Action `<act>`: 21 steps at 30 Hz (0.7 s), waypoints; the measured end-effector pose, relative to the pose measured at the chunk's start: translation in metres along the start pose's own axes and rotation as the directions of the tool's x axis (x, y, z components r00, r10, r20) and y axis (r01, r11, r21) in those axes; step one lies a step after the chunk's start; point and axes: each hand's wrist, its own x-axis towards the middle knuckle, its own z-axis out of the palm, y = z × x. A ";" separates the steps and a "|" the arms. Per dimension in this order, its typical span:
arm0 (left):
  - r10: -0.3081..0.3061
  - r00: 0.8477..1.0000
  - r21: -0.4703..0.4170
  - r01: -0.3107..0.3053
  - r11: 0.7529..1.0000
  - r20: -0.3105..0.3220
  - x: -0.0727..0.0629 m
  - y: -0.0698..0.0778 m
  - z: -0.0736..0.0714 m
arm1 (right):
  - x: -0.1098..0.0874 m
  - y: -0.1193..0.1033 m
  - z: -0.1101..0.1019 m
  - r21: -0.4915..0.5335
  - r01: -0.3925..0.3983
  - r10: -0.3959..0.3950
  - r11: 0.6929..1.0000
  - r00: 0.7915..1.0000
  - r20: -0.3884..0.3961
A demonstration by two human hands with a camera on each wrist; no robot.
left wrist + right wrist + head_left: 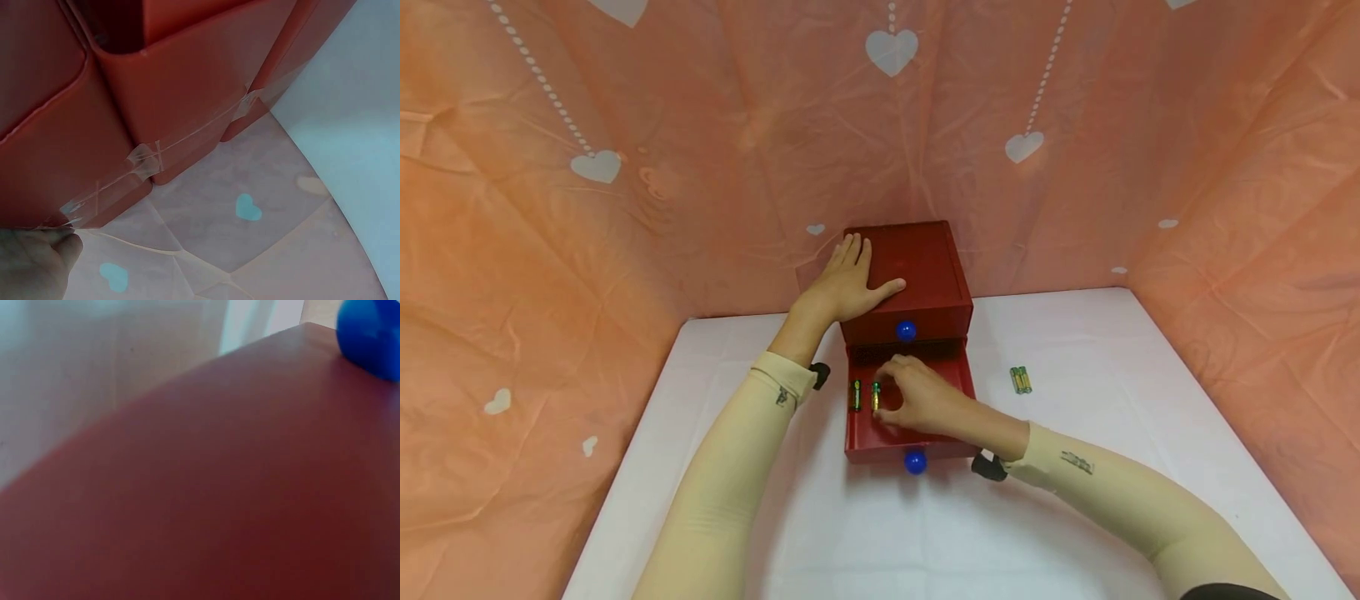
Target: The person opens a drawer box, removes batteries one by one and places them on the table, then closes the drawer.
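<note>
A red drawer cabinet (pixel 917 258) stands at the back of the table, its lower drawer (pixel 940 437) pulled out. My left hand (pixel 846 287) rests on the cabinet's top near the left edge, fingers straight and thumb spread. Inside the drawer my right hand (pixel 917 396) holds a green and gold battery (pixel 876 397) between thumb and fingertips, one at each end. Another battery (pixel 856 396), darker green, lies just left of it by the drawer's side. In the right wrist view the red drawer front (pixel 219 475) fills most of the picture; the right hand is out of that view.
Two more batteries (pixel 1020 380) lie side by side on the white tabletop (pixel 1075 350), right of the cabinet. Blue round knobs stick out from the upper drawer (pixel 940 323) and the lower one. A peach curtain with hearts (pixel 737 167) hangs close behind.
</note>
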 end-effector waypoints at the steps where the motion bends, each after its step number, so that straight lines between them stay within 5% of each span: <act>1: 0.000 1.000 -0.001 0.000 1.000 0.000 0.000 0.000 0.000 | -0.001 0.000 -0.001 0.002 0.000 0.000 1.000 1.000 -0.004; 21: 0.001 1.000 0.000 -0.001 1.000 0.002 0.001 0.000 -0.001 | -0.029 0.009 -0.026 0.067 0.003 0.003 0.998 0.996 -0.088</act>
